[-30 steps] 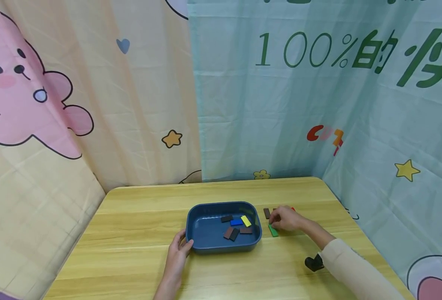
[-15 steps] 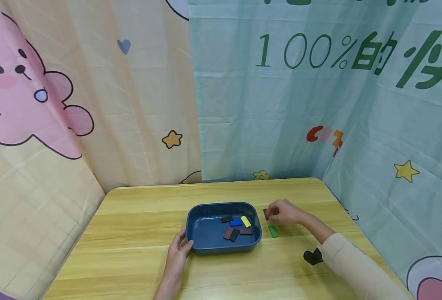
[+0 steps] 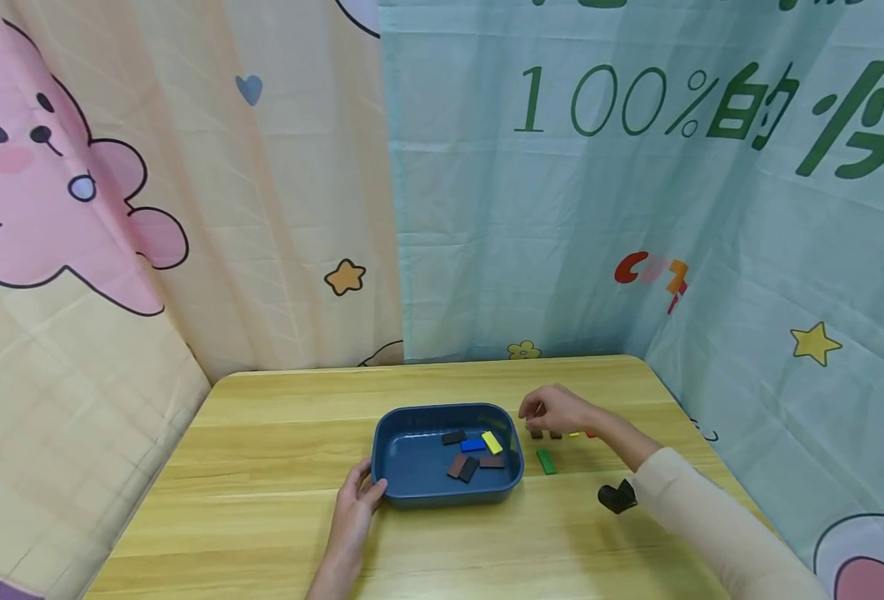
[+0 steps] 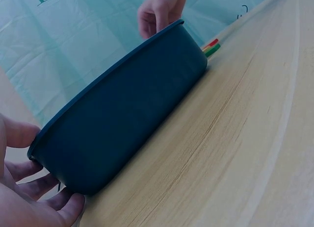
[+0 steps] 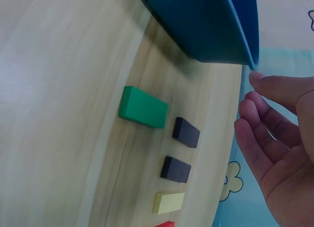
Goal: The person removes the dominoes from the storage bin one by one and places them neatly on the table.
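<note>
My left hand grips the left end of a blue plastic basin, with the thumb at its rim and fingers on the outer wall. Inside lie several small flat blocks, among them a yellow block, a blue block and a black block. Just right of the basin's far corner, my right hand hovers over the table; its fingers are loosely bent, and nothing shows between thumb and fingertips. Below it are a green block, two dark blocks, a pale yellow block and a red block.
Everything stands on a wooden table. Printed curtains hang behind the table and on both sides. A small black object sits at the right sleeve's cuff.
My right hand has lifted from near the green block and moved left toward the basin's far corner. The yellow and red blocks show beneath it. My left hand and the basin stay put.
</note>
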A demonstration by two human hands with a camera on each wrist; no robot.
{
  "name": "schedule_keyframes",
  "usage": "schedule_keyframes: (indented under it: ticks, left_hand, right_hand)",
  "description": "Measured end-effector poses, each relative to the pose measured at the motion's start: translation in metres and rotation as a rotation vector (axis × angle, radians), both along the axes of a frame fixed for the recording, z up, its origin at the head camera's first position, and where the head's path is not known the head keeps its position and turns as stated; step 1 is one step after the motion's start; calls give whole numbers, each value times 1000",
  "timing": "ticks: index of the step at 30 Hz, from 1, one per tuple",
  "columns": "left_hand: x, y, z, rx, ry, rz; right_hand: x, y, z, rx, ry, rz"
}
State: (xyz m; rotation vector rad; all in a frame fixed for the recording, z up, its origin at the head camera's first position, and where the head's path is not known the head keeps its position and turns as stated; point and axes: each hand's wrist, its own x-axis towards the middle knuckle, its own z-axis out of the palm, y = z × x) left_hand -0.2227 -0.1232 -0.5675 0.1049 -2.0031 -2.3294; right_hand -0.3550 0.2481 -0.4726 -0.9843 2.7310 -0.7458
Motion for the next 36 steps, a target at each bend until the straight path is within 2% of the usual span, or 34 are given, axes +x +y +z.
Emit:
schedule_keyframes:
  ticks: [5,13,21,28,36]
  left_hand:
    - [0,-1,1,2,11,-1]
    - [-1,-2,0,-3,-10,10]
    - [-2,-2,1,-6,-20,4]
    - [-1,-1,0,-9,-9,8]
    - [-1,-2,1,-9,-2,-1]
  right_hand:
    - [-4,-13,7,14,21,39]
    - [-12,-43,18,53,-3,110]
    - [-16,-67,21,112,-11,145]
    - [-19,-84,15,148,17,170]
    - [-20,-100,1,146,-49,150]
